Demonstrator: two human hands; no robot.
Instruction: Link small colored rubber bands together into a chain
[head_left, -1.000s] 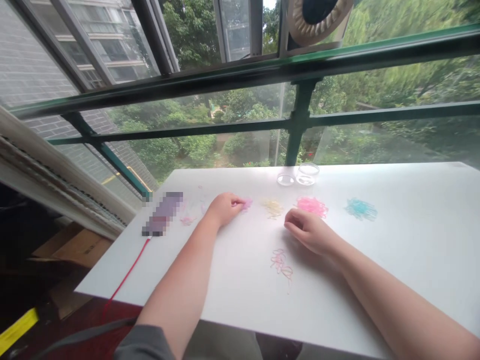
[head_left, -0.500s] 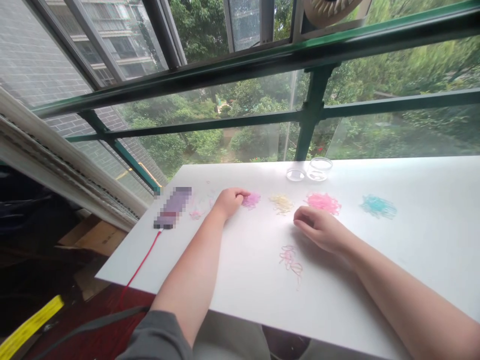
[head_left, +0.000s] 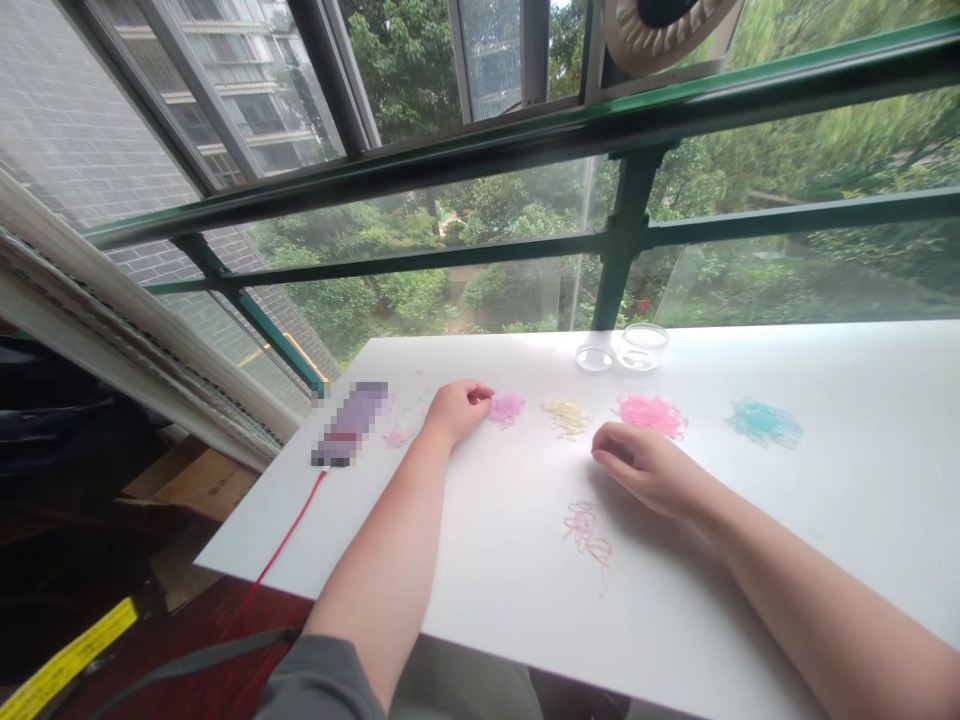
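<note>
My left hand (head_left: 459, 412) rests at the left edge of a pile of thin purple rubber bands (head_left: 508, 407). Its fingers are curled in and closed; whatever lies between the tips is too small to make out. My right hand (head_left: 646, 468) hovers low over the table in front of the pink rubber bands (head_left: 651, 414). Thumb and fingers there are bent together, and their tips hide any small thing held. Between the two hands lies a pile of yellow rubber bands (head_left: 568, 419). Nearer me is a loose tangle of pale pink bands (head_left: 588, 535).
A teal pile of rubber bands (head_left: 765, 422) lies on the right of the white table (head_left: 510, 600). A clear round tub (head_left: 643, 348) and a clear lid (head_left: 594, 358) stand at the back. On the left is a blurred-out phone (head_left: 349, 425) with a red cable (head_left: 291, 535).
My left hand's fingers have drawn back from over the purple pile and curled in. My right hand has barely moved. The whole view has shifted slightly.
</note>
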